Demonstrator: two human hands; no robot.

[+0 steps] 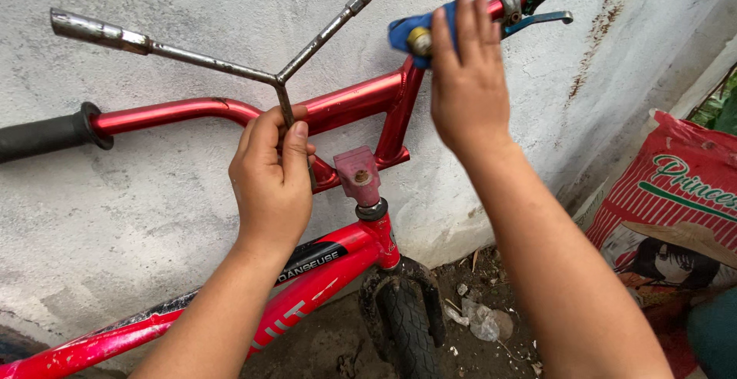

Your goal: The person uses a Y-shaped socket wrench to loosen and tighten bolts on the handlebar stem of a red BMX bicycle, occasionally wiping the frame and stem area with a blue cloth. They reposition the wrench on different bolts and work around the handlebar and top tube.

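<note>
Currently your left hand is closed around one leg of the rigid, fairly heavy three-way steel wrench at the red handlebar, so grip near its hub, while your right hand clasps the blue bar fitting.

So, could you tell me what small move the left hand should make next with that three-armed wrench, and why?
Probably lower the metal three-armed socket wrench onto the bolt atop the faded red stem clamp. The left hand grips its lower arm just left of the clamp, not yet seated, while the right hand steadies the red handlebar.
</note>
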